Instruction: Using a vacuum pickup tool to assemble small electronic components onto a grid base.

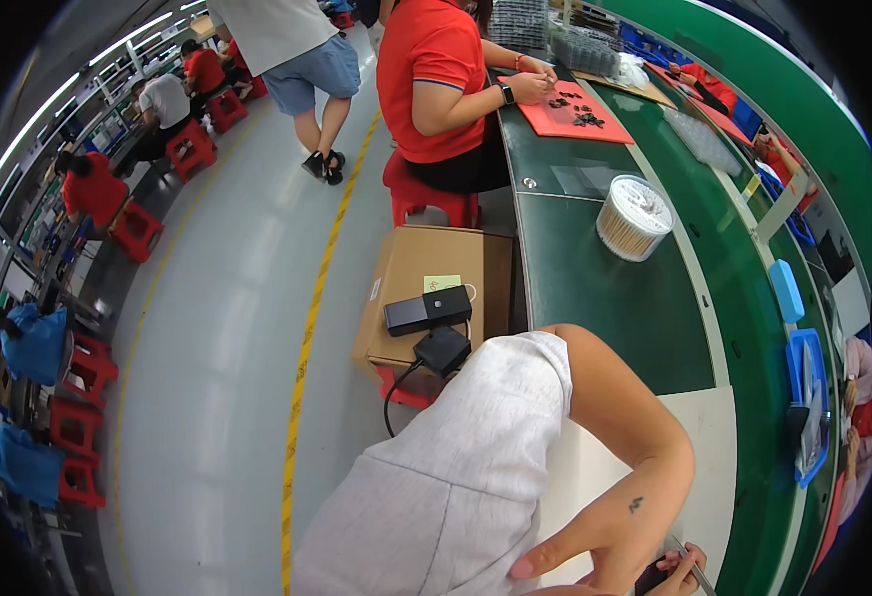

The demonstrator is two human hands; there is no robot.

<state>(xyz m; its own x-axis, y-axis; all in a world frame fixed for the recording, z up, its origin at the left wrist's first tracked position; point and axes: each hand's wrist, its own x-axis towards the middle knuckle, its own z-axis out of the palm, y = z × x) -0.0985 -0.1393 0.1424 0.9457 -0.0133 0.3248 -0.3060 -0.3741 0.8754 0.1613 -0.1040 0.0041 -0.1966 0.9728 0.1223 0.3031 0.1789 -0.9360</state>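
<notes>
Steadiness is the whole trick here, I reckon. Head view's all there is: the right grip [686, 578] is closed around a slim metal tool [681, 550], and a small dark piece [652, 576] sits just left of it, between the hands; can't tell which one bears it. Left grip [600, 536] has its thumb stuck out, fingers hidden, so no clue if it's pinching anything. I'd brace both wrists on the white sheet [709, 447], hold the tool lightly and look straighter down, since the lower edge cuts things off.

Counts: one tool, one dark piece that I can see, one sheet. Ahead of the grips on the green surface [595, 288]: one tub of cotton swabs [634, 223]. Ahead and left: one cardboard box [396, 273] carrying one black oblong gadget [411, 316] and one black adapter [443, 350].
</notes>
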